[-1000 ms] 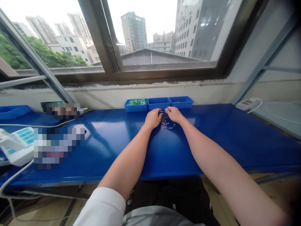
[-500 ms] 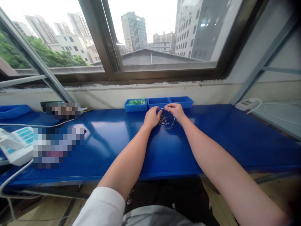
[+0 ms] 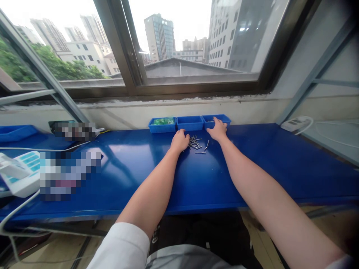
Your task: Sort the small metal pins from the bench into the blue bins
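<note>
Several small metal screw-like pieces (image 3: 195, 142) lie in a loose pile on the blue table (image 3: 140, 168), with a few apart on its right. My left hand (image 3: 180, 141) rests at the pile's left edge, fingers curled; whether something is under them is hidden. At the front edge of the right blue bin (image 3: 226, 121), my right hand (image 3: 217, 129) has its thumb and fingers spread, with nothing visible between them. Beside that bin stand the middle blue bin (image 3: 190, 122) and the left bin (image 3: 153, 129), which contains green packets (image 3: 163, 121).
On the left stand a white device with blue keys (image 3: 29, 164) and another blue tray (image 3: 17, 133). A white power strip (image 3: 296, 123) with a cable lies at the right. Metal frame posts flank the table, below a window.
My right hand has moved right, away from my left hand, to the right bin, and its fingers have opened. The thin piece between my hands no longer shows. My left hand has shifted slightly.
</note>
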The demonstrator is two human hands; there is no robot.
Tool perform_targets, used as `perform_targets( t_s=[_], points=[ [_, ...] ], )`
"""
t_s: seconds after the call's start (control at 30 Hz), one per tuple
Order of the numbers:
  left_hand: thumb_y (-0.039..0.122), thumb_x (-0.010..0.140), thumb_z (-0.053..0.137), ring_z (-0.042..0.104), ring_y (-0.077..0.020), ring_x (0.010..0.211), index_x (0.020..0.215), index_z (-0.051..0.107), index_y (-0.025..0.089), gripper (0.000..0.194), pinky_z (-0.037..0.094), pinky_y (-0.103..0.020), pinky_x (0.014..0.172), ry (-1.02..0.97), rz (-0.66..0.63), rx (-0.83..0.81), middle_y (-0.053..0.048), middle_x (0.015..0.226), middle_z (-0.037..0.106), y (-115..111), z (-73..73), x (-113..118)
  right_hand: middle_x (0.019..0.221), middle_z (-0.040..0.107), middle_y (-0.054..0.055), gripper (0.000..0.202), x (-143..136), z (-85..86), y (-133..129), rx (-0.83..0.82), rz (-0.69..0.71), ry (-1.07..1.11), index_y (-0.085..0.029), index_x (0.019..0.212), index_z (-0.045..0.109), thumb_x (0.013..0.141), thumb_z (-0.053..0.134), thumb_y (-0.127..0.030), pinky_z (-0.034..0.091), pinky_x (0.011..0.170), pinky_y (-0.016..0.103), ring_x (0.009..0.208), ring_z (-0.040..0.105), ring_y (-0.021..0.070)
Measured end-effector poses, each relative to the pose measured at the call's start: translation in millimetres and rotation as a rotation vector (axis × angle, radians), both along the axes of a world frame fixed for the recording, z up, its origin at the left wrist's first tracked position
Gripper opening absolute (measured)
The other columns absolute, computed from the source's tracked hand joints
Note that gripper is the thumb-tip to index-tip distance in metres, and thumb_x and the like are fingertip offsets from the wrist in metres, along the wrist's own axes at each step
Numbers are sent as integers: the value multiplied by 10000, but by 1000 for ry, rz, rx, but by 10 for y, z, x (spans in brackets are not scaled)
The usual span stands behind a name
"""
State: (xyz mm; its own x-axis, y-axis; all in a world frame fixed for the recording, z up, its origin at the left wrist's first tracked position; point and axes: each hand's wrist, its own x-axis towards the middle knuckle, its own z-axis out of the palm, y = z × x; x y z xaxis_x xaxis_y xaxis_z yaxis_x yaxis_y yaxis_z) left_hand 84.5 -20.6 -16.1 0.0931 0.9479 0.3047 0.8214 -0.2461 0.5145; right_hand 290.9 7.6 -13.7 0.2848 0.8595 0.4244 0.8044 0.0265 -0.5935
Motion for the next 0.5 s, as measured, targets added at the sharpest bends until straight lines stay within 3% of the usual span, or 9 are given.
perform_targets(
  t_s=[0.1,0.23,0.33,0.5],
  points=[
    [343,899,422,516,-236,1202,1279,485,134,437,386,-325,1011,18,-24,-32,-149,1300,551,9,-7,0,1404,413,153,706,-14,-11,15,38,48,4,-186,1359,437,689,631,-295,333,986,508,1232,367,358],
    [420,894,425,486,-254,1243,1316,476,117,522,360,-336,1037,60,-71,-66,-160,1352,518,15,-15,2,1165,595,143,446,-72,11,-13,110,158,-23,-126,1176,590,751,567,-261,355,991,412,1111,490,274],
    [452,893,407,489,-280,1241,1324,481,100,562,366,-361,1034,98,-105,-73,-177,1352,517,7,-12,5,1014,642,116,344,-168,4,-83,-2,322,-78,-134,1031,668,766,595,-342,405,932,353,969,556,234],
    [395,915,364,524,-249,1201,1187,615,189,423,386,-343,1009,194,-172,-49,-111,1280,594,-12,-2,5,1161,591,132,465,-338,-62,-172,-165,363,-257,-218,1090,677,748,619,-528,383,941,436,1119,480,313]
  ],
)
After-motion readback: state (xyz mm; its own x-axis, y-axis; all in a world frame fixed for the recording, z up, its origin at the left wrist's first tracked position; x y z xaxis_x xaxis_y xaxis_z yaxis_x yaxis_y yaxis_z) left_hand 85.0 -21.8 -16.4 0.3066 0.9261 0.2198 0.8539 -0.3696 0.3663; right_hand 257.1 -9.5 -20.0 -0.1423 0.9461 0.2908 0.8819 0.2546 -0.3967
